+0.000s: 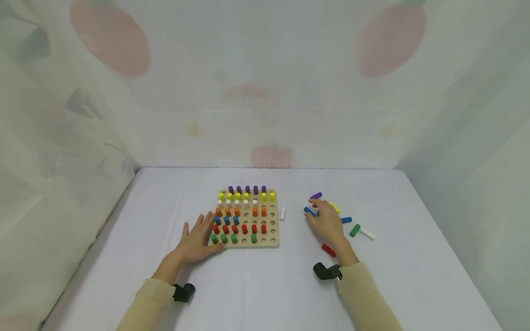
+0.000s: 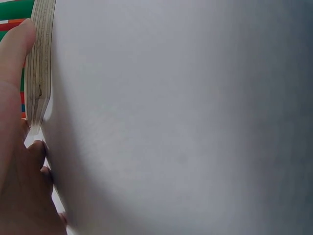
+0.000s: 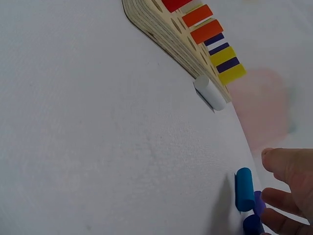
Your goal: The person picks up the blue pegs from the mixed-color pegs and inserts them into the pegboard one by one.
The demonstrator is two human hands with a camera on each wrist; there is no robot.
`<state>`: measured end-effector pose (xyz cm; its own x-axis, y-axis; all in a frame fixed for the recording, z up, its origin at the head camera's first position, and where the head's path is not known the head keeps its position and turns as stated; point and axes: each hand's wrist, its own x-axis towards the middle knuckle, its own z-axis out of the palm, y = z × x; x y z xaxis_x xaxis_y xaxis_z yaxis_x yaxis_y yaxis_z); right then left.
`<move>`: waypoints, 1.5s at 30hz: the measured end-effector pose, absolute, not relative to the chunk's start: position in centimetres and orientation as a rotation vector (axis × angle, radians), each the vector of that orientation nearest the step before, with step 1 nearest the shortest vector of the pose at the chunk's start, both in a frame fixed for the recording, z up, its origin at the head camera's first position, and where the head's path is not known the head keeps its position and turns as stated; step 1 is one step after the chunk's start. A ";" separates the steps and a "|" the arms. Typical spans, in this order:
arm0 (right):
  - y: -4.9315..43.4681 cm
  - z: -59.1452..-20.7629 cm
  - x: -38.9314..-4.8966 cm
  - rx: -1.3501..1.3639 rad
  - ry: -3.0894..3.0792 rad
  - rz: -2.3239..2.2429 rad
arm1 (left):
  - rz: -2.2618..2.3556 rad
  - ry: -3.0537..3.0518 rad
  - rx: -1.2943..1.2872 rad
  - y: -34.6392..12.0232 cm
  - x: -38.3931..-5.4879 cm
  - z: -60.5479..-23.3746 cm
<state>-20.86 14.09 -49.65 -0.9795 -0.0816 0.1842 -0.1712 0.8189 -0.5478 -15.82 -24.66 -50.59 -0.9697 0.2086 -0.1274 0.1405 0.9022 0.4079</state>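
Observation:
A wooden pegboard (image 1: 268, 235) holds rows of purple, yellow, white, orange, blue, red and green pegs, with some holes bare. My left hand (image 1: 196, 242) lies with spread fingers along its left side, the thumb at the front left corner; the left wrist view shows the thumb against the board's edge. To the right of the board, my right hand (image 1: 328, 224) reaches over a loose blue peg (image 1: 309, 212) lying on the table. In the right wrist view, that blue peg (image 3: 244, 190) lies beside the parted thumb and fingers, not gripped.
A white peg (image 1: 283, 214) lies close by the board's right edge. Around my right hand are loose pegs: purple (image 1: 316, 195), yellow (image 1: 334, 208), another blue (image 1: 346, 220), green (image 1: 354, 230), another white (image 1: 367, 233) and red (image 1: 329, 250). Fabric walls surround the white table (image 1: 248, 294).

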 end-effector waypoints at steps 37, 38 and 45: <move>13.4 -50.0 -21.5 0.102 -2.953 0.726 | 0.618 2.894 0.269 -24.5 -15.6 -50.1; 13.4 -50.0 -21.5 0.103 -2.950 0.732 | 0.618 2.894 0.269 -24.5 -15.6 -50.2; 13.5 -49.8 -21.4 0.096 -2.928 0.783 | 0.615 2.893 0.269 -24.5 -15.6 -50.1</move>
<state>-21.41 13.45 -49.83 -0.9921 -0.0325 0.1214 -0.0888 0.8650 -0.4938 -15.57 -24.48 -50.07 -0.9691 0.2103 -0.1290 0.1396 0.8986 0.4161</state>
